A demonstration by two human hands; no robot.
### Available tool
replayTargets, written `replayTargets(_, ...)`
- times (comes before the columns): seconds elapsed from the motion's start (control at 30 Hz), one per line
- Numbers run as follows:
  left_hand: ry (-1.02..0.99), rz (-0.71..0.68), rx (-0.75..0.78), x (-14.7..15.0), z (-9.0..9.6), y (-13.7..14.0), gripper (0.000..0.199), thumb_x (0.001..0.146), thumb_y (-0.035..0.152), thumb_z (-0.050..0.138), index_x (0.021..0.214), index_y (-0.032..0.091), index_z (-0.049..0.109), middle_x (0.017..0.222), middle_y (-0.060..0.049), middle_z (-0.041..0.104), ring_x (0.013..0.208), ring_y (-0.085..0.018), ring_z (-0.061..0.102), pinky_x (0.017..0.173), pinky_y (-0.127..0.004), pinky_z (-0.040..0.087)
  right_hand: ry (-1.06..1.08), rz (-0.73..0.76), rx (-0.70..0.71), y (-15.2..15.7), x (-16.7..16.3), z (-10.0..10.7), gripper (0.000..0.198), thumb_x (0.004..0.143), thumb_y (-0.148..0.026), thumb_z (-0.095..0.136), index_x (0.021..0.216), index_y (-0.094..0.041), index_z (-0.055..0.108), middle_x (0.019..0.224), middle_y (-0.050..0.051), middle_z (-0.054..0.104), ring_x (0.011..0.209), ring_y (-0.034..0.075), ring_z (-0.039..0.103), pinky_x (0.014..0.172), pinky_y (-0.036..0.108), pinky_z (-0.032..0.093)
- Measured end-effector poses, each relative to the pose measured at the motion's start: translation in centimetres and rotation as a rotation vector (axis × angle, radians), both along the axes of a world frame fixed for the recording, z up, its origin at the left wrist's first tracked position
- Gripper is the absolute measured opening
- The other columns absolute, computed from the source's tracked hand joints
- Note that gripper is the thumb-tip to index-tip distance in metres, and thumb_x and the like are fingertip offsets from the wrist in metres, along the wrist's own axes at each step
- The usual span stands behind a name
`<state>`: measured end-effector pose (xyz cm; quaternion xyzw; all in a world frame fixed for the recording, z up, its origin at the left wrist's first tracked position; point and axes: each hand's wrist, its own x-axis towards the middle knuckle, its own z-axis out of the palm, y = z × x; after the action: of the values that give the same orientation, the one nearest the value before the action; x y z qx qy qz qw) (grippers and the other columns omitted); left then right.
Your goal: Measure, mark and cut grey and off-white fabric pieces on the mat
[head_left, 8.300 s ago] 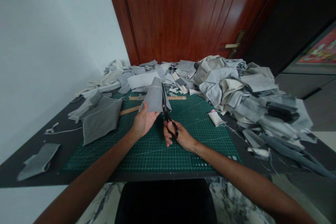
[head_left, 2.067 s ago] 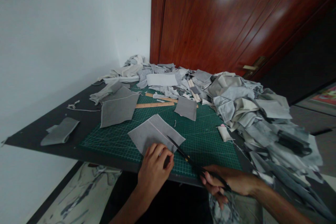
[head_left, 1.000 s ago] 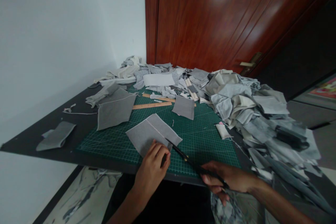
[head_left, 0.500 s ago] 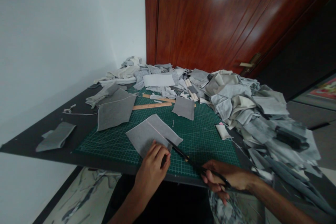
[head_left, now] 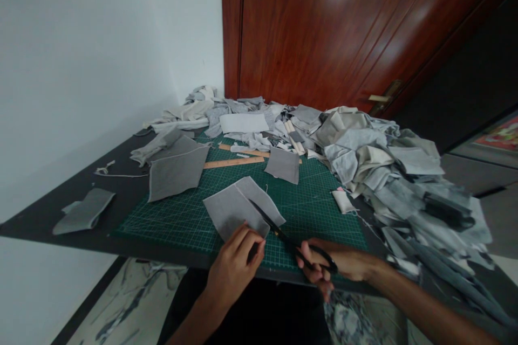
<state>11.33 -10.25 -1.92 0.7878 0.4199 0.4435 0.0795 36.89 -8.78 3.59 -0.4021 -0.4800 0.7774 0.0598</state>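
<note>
My left hand (head_left: 238, 256) pinches the near edge of a grey fabric piece (head_left: 232, 207), holding it over the green cutting mat (head_left: 162, 223). A paler line runs across this fabric. In my right hand (head_left: 324, 261) is a pair of black scissors (head_left: 283, 236), its handles around my fingers. The blades lie along the pale line, with the cloth on both sides of them. The flap on the right lifts slightly away from the rest. How far the blades are apart cannot be made out.
A larger grey fabric piece (head_left: 178, 170) and a small grey square (head_left: 282, 165) lie on the mat near a wooden ruler (head_left: 234, 162). Heaped scraps (head_left: 356, 145) line the back and right. A folded grey cloth (head_left: 86, 211) rests left; a small white pouch (head_left: 343, 201) sits right.
The scissors have advanced up and left along the pale line, deeper into the fabric. The fabric has shifted slightly right, and my right hand has come closer to my left.
</note>
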Motion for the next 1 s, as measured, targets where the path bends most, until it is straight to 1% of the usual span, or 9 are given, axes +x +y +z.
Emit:
replayTargets(0.13,-0.037,0.010,-0.029,-0.1,-0.1,-0.1,0.013,0.099,0.014,0.057,0.090,0.022,0.060,0.087,-0.001,0.068,0.091,-0.018,0.071,0.094,-0.032,0.059,-0.011,-0.002,0.004,0.8,-1.0,0.2,0.080,0.067,-0.095,0.061,0.087,-0.019,0.050,0.056,-0.012,0.040,0.042,0.004,0.041,0.043,0.020,0.048)
replayTargets(0.3,-0.047,0.013,-0.038,0.0,-0.2,-0.2,0.011,0.100,0.014,0.057,0.092,0.022,0.060,0.089,-0.001,0.068,0.091,-0.017,0.071,0.088,-0.029,0.059,-0.015,-0.003,0.035,0.6,-1.4,0.3,0.078,0.070,-0.094,0.059,0.087,-0.019,0.050,0.057,-0.012,0.039,0.042,0.004,0.042,0.043,0.019,0.048)
replayTargets(0.43,-0.027,0.009,-0.061,0.1,-0.3,-0.2,0.012,0.100,0.014,0.057,0.092,0.022,0.059,0.088,-0.001,0.068,0.089,-0.018,0.071,0.087,-0.030,0.060,-0.025,0.006,0.081,0.6,-1.4,0.5,0.072,0.075,-0.090,0.060,0.080,-0.020,0.046,0.057,-0.011,0.037,0.043,0.004,0.041,0.043,0.019,0.048)
replayTargets(0.57,-0.002,0.038,-0.073,0.1,-0.3,-0.2,0.011,0.098,0.014,0.059,0.092,0.023,0.060,0.089,-0.001,0.068,0.088,-0.018,0.071,0.090,-0.032,0.060,-0.081,0.028,0.135,1.0,-0.8,0.8,0.070,0.075,-0.087,0.064,0.075,-0.020,0.042,0.058,-0.011,0.040,0.042,0.003,0.041,0.042,0.018,0.048)
replayTargets(0.73,0.008,0.052,-0.063,0.2,-0.3,-0.3,0.011,0.099,0.014,0.059,0.091,0.022,0.059,0.088,-0.001,0.068,0.087,-0.018,0.071,0.089,-0.032,0.060,-0.120,0.035,0.117,1.3,-0.3,1.1,0.069,0.075,-0.084,0.068,0.074,-0.020,0.041,0.057,-0.011,0.041,0.041,0.002,0.041,0.044,0.019,0.051)
replayTargets(0.87,0.010,0.055,-0.057,0.2,-0.4,-0.3,0.010,0.100,0.016,0.057,0.093,0.022,0.060,0.090,-0.001,0.068,0.089,-0.019,0.071,0.088,-0.032,0.061,-0.143,0.028,0.126,1.1,-0.4,1.1,0.070,0.073,-0.085,0.069,0.073,-0.020,0.041,0.055,-0.011,0.042,0.040,0.002,0.041,0.042,0.018,0.050)
replayTargets(1.0,0.020,0.056,-0.070,0.1,-0.4,-0.3,0.011,0.102,0.018,0.055,0.093,0.022,0.060,0.090,-0.001,0.069,0.088,-0.018,0.072,0.089,-0.032,0.061,-0.145,0.029,0.107,1.0,-0.5,1.0,0.068,0.074,-0.081,0.071,0.075,-0.021,0.039,0.053,-0.013,0.042,0.038,0.002,0.041,0.041,0.017,0.049)
